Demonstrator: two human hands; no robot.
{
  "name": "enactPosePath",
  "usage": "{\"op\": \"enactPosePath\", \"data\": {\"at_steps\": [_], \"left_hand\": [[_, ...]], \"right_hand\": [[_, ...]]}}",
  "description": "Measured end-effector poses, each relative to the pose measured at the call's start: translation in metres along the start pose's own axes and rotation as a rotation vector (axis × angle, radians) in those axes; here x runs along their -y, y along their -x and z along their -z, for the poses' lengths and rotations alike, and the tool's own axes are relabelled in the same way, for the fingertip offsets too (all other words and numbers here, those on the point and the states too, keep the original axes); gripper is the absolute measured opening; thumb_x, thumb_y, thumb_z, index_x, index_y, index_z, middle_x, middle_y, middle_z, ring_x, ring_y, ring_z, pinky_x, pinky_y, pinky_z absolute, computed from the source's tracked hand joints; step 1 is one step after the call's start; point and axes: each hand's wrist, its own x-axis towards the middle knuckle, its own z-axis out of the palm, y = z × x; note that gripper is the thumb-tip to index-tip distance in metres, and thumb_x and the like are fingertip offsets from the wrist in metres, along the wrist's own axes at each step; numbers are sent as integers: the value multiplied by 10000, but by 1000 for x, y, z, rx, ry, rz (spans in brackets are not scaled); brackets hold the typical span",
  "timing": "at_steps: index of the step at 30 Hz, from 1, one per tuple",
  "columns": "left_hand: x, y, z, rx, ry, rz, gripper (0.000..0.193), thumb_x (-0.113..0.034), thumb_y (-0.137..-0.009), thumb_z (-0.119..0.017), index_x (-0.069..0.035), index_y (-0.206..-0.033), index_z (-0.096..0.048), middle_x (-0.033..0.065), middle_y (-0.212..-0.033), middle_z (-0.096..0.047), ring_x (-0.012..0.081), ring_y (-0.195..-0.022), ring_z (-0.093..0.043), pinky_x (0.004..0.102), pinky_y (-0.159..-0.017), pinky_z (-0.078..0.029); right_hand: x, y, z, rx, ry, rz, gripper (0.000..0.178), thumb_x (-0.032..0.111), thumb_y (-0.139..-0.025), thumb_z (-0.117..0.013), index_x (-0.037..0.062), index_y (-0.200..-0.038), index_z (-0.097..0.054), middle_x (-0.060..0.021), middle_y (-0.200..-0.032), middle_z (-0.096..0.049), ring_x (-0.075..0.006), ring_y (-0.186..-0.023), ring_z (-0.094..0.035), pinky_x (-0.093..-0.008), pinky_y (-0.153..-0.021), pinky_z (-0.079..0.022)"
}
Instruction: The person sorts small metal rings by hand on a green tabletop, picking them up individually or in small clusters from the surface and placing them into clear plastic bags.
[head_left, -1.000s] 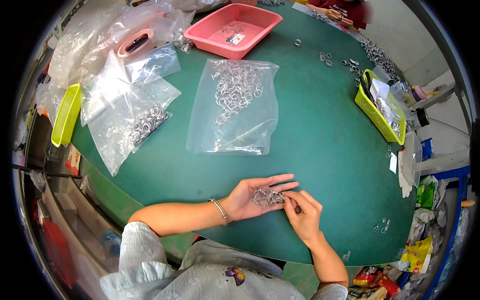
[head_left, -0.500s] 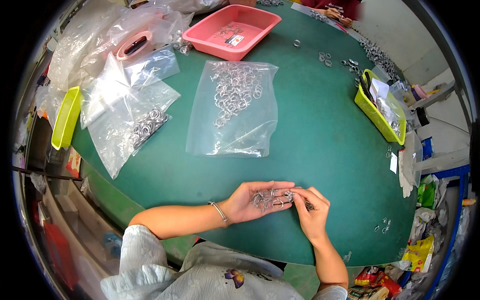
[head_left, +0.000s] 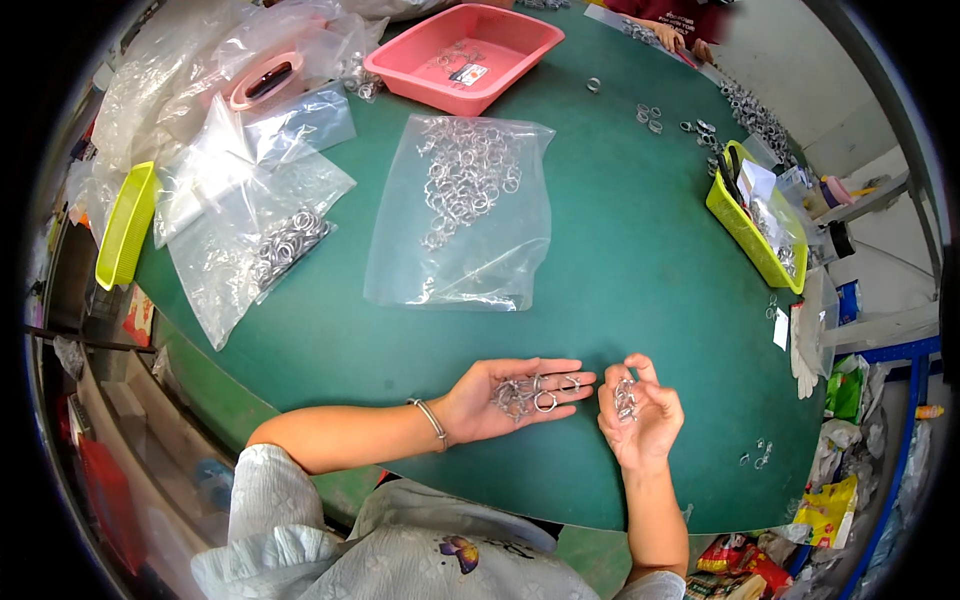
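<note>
My left hand (head_left: 480, 402) lies palm up above the table near its front edge, fingers stretched to the right. A small heap of silvery metal rings (head_left: 512, 399) rests on its palm and fingers. Just right of its fingertips, my right hand (head_left: 648, 432) is turned palm up with its fingers half curled. Several metal rings (head_left: 625, 400) sit in it, at the base of the fingers. The two hands are slightly apart. Beyond them, a flat clear plastic bag (head_left: 478, 262) lies on the table, with many loose rings (head_left: 465, 170) spread over its far part.
The green table (head_left: 620, 230) carries a pink tray (head_left: 400, 85) with some rings at the back. Plastic bags (head_left: 200, 200) and a yellow-green basket (head_left: 125, 230) are left, another filled basket (head_left: 755, 235) right. Ring piles line the far right edge, where another person's hands (head_left: 680, 38) work.
My right hand has moved off the left fingertips and turned palm up, showing the rings in it. My left hand stays palm up with its rings.
</note>
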Motion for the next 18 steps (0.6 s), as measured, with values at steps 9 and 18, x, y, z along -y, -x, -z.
{"op": "enactPosePath", "data": {"at_steps": [9,18], "left_hand": [[2,2,5,-43,-14,46,475,-218,-974,-322,48,-1367,-305,183,-1426,-325,271,-1318,-332,416,-1114,-255],[2,2,2,-13,10,45,499,-256,-973,-330,27,-1382,-294,182,-1445,-294,284,-1318,-332,403,-1110,-254]], "right_hand": [[-22,4,-12,-35,1550,496,234,-49,-720,-694,3,-947,-668,-29,-666,-518,-84,-574,-487,-216,-489,-380],[1,0,-11,46,53,-29,217,60,-846,-497,-11,-1043,-557,-86,-771,-526,-102,-541,-446,-212,-419,-323]]}}
